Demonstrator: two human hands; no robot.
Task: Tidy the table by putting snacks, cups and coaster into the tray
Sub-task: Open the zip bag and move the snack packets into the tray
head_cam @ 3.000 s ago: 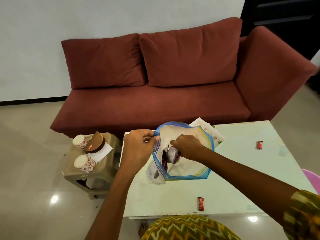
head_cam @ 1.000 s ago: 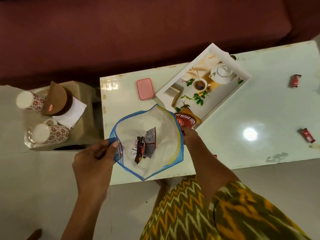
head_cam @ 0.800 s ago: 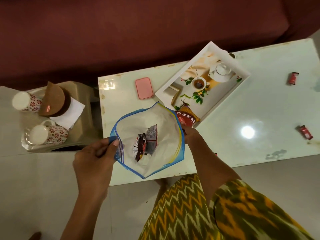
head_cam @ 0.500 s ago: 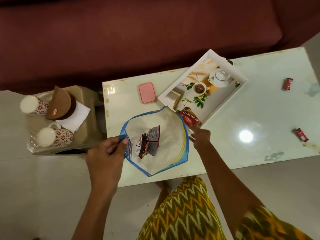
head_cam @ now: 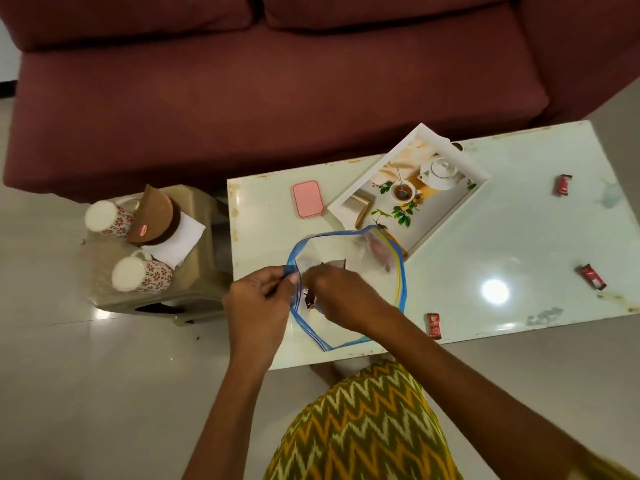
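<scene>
My left hand [head_cam: 259, 299] pinches the left rim of a clear zip bag [head_cam: 384, 282] with a blue edge, held open over the table's front left. My right hand [head_cam: 341, 296] is inside the bag, fingers curled on a dark snack packet [head_cam: 309, 301]. The white tray [head_cam: 460, 206] with a printed tea picture lies behind the bag. A reddish packet [head_cam: 377, 251] shows blurred through the bag at the tray's near corner. A pink coaster [head_cam: 307, 198] lies left of the tray. Small red snacks [head_cam: 433, 325] [head_cam: 593, 276] [head_cam: 563, 184] lie on the table. Two floral cups [head_cam: 107, 216] [head_cam: 140, 274] lie on a stool.
The pale table [head_cam: 519, 237] stands before a maroon sofa [head_cam: 277, 81]. The low beige stool [head_cam: 194, 289] at the table's left also holds a brown round lid [head_cam: 154, 216] and a white napkin [head_cam: 180, 237]. Tiled floor surrounds everything.
My right hand left the bag's right rim and went into the bag onto the packets. The left hand kept its hold on the rim. My view tilted down, then back.
</scene>
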